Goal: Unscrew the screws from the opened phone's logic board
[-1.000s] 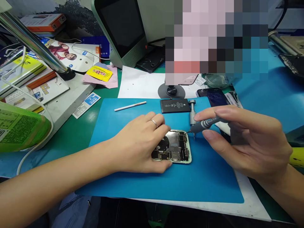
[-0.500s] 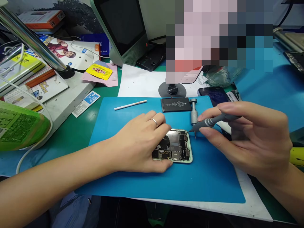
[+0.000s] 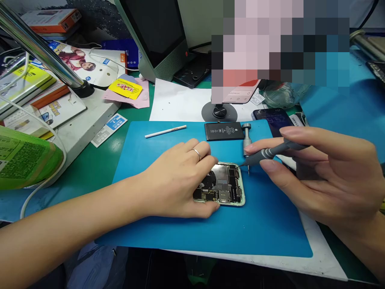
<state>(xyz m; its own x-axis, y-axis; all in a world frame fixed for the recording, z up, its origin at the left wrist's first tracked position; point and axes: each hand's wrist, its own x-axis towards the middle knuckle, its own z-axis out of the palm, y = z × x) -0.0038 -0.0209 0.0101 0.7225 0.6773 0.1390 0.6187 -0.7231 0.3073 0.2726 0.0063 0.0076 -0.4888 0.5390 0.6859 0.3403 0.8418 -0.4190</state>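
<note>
An opened phone (image 3: pixel 227 186) with its circuit boards bare lies on a blue mat (image 3: pixel 168 224). My left hand (image 3: pixel 177 178), a ring on one finger, rests over the phone's left part and grips its edges, thumb at the near edge. My right hand (image 3: pixel 315 172) pinches a grey screwdriver (image 3: pixel 267 153) between thumb and fingers, its tip at the phone's top right corner. A second screwdriver (image 3: pixel 246 138) lies on the mat just behind the tip. A black battery (image 3: pixel 224 131) lies flat behind the phone.
A white stick (image 3: pixel 165 131) lies on the mat's far left. A dark phone (image 3: pixel 275 120), a round stand base (image 3: pixel 219 111) and white paper (image 3: pixel 177 102) sit behind the mat. A monitor (image 3: pixel 156 36), a lamp arm (image 3: pixel 39 48) and stacked packages (image 3: pixel 33 92) fill the back left.
The screwdriver tip has stayed at the phone's top right corner while my right hand shifted slightly. My left hand has kept its hold on the phone.
</note>
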